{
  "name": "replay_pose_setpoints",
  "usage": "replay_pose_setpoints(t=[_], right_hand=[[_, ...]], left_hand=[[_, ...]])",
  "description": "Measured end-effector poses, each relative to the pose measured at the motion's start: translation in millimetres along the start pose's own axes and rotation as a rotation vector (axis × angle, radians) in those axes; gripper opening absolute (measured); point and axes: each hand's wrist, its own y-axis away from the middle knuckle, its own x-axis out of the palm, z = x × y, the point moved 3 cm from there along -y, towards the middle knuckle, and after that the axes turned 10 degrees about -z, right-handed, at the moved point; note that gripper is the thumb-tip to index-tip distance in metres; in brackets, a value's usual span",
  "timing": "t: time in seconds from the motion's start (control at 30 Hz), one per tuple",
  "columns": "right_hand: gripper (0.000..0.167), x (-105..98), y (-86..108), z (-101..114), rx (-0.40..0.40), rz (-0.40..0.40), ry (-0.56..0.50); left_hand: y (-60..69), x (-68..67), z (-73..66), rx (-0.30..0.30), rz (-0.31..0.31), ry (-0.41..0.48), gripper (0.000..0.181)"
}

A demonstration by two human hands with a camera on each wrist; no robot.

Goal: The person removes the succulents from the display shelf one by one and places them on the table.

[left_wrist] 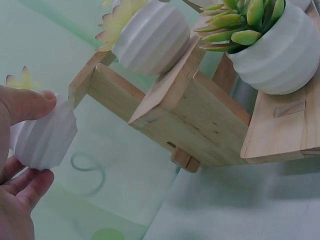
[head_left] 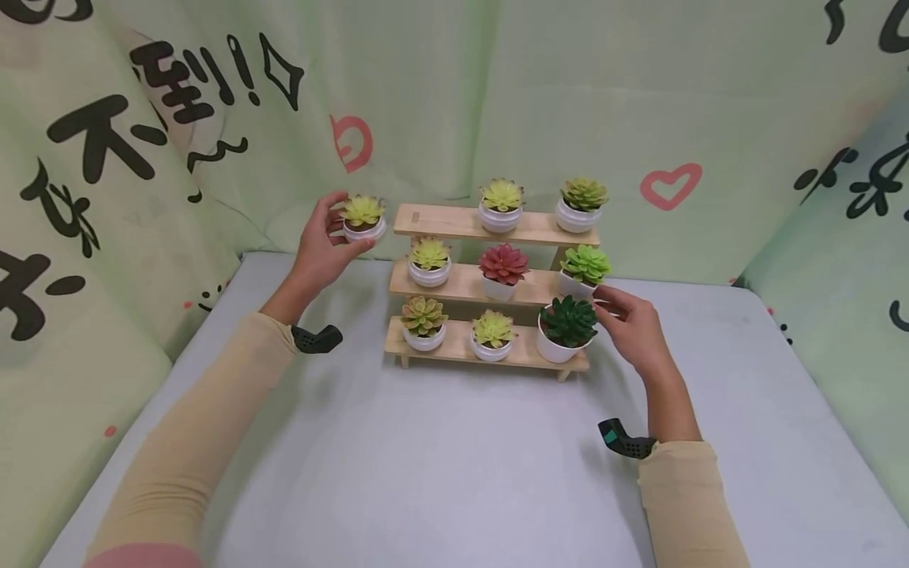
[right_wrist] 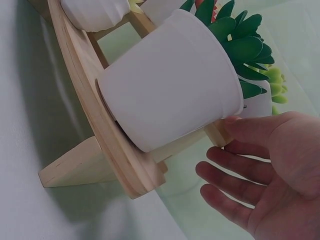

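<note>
My left hand pinches the white pot of a yellow-green succulent, held in the air just left of the top tier of a wooden shelf. In the left wrist view, thumb and fingertips press opposite sides of the ribbed pot. At the shelf's right end, my right hand has its fingers loosely extended. It is beside the dark green succulent on the bottom tier and the bright green succulent on the middle tier. Whether its thumb touches a pot cannot be told.
Other potted succulents stand on the three tiers, including a red succulent in the middle and a yellow-green one on top. The shelf stands on a pale table. A printed green curtain hangs behind and at both sides.
</note>
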Motion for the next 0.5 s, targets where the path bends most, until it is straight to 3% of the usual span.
replay_pose_setpoints(t=[0.5], right_hand=[[0.045, 0, -0.6, -2, -0.023, -0.006, 0.01]], left_hand=[[2.5, 1.9, 15.5, -0.033, 0.032, -0.01, 0.079]])
